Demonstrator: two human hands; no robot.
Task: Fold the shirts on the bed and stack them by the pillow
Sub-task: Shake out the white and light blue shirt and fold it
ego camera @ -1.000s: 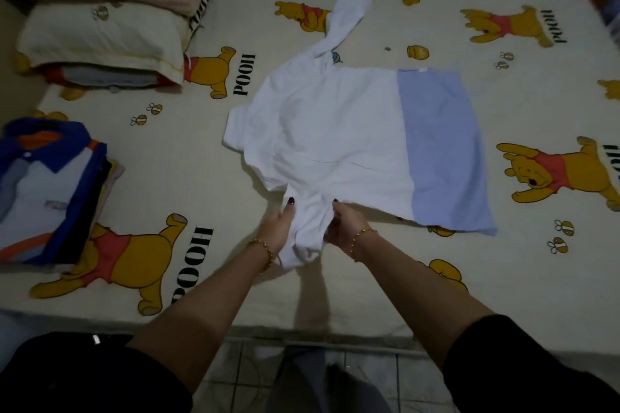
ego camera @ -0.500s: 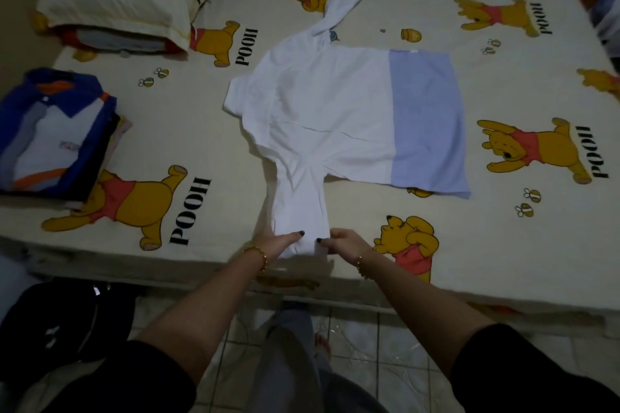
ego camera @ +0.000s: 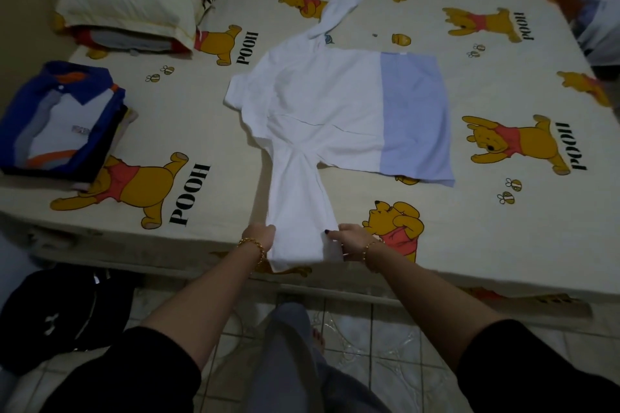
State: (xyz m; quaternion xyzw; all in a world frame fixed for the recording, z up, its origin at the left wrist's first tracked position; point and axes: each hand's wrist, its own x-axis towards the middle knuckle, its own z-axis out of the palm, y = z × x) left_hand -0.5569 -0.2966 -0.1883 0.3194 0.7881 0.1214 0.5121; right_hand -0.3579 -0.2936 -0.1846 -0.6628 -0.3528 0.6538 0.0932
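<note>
Head view: white-and-blue shirt (ego camera: 322, 104) spread flat mid-bed (ego camera: 503, 228), unfolded, near sleeve stretched to the edge, cuff pinched by left hand (ego camera: 260, 233) and right hand (ego camera: 349, 240). Folded stack (ego camera: 63, 117) near pillow (ego camera: 127, 7), judged done; this shirt yet to fold and stack.

Matt cloth shirt (ego camera: 322, 104), glossy floor tiles (ego camera: 385, 355)

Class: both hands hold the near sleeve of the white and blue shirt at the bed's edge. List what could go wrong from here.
1. The near sleeve reaches the bed edge; if the left hand and right hand let go, it may slip over, perhaps dragging the shirt.
2. Cloth is bunched where that sleeve meets the body; folding now would likely trap creases.
3. The far sleeve lies crooked, so the fold may come out uneven.
</note>
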